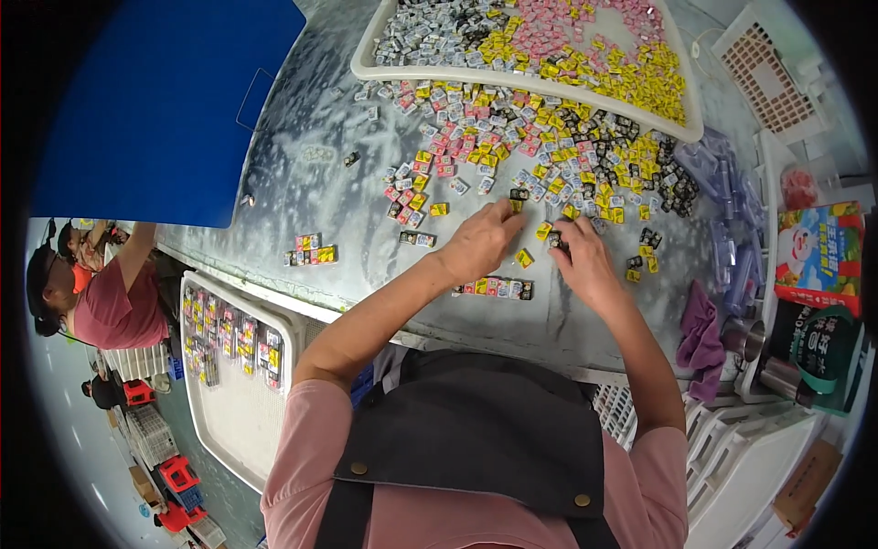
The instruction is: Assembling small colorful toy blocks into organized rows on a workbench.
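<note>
My left hand [485, 241] is closed, its fingertips curled against a small black block [519, 194] and a yellow one just below it. Thumb and fingers of my right hand [590, 261] pinch another small black block [554, 239]. Between the hands lie a few loose yellow blocks [523, 258]. Below them, nearest me, is a neat row of blocks [498, 288] in yellow, pink, white and black. Farther off spreads a loose pile of the same blocks [585, 165]. Two black blocks [417, 239] lie together left of my left hand.
A white tray [530, 80] of blocks stands at the back. Left are a grouped set of blocks [311, 252], a blue panel [174, 101] and a white tray [229, 430] with clear packs. Right lie clear plastic pieces [727, 201] and a purple cloth [700, 334]. A co-worker [119, 302] stands left.
</note>
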Available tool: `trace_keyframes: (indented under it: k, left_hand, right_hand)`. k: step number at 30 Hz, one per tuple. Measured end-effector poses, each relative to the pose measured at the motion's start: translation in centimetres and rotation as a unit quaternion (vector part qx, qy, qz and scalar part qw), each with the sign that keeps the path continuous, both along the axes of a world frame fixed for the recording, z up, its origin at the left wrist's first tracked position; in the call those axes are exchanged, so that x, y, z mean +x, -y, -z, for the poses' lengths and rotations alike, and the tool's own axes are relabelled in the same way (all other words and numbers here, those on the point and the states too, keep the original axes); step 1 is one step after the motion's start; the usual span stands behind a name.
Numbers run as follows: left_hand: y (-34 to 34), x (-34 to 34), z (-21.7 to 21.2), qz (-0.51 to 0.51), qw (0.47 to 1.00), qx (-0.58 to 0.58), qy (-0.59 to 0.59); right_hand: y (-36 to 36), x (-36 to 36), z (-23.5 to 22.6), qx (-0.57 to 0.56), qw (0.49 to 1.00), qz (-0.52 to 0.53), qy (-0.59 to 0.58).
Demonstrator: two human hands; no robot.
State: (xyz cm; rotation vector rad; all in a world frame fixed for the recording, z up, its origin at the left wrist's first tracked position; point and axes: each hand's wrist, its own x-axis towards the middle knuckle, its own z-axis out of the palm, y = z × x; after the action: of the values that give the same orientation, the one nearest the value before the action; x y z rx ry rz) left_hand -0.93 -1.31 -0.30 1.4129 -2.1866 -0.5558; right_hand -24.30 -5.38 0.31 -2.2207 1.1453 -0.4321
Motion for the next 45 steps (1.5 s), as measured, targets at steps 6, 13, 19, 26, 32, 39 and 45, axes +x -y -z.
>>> trace_keyframes:
  k: [6,13,19,26,32,39,45]
  left_hand:
    - [0.8,-0.9,0.2,0.006,0.998,0.06,0.004]
    - [1.6,-1.6,0.7,0.016,1.0,0.019,0.013]
    - [1.9,-0.6,0.7,0.042,0.999,0.014,-0.019]
    - [-3.6,2.1,-3.2,0.022,0.998,0.048,-0.029]
    - [-5.7,2.8,-1.4,0.013,0.997,0.058,-0.047]
    - [-6.2,2.7,-1.1,0.006,0.994,0.093,-0.06]
    - [-6.5,2.4,-0.8,-0.016,0.995,0.051,-0.082]
  right_hand:
    - [0.3,0.7,-0.6,-0.008,0.999,0.01,-0.04]
    - [1.4,1.8,-0.4,-0.018,0.998,-0.029,-0.047]
    - [2.0,2.4,-0.4,-0.024,0.997,-0.072,0.009]
    - [-2.4,4.8,-1.9,-0.002,0.994,-0.084,0.063]
    - [-4.3,5.9,-0.7,0.073,0.993,-0.075,0.054]
    - [-4.6,5.3,-0.7,0.047,0.993,-0.091,0.064]
    - [-5.7,5.2,-0.9,-0.033,0.993,-0.089,0.065]
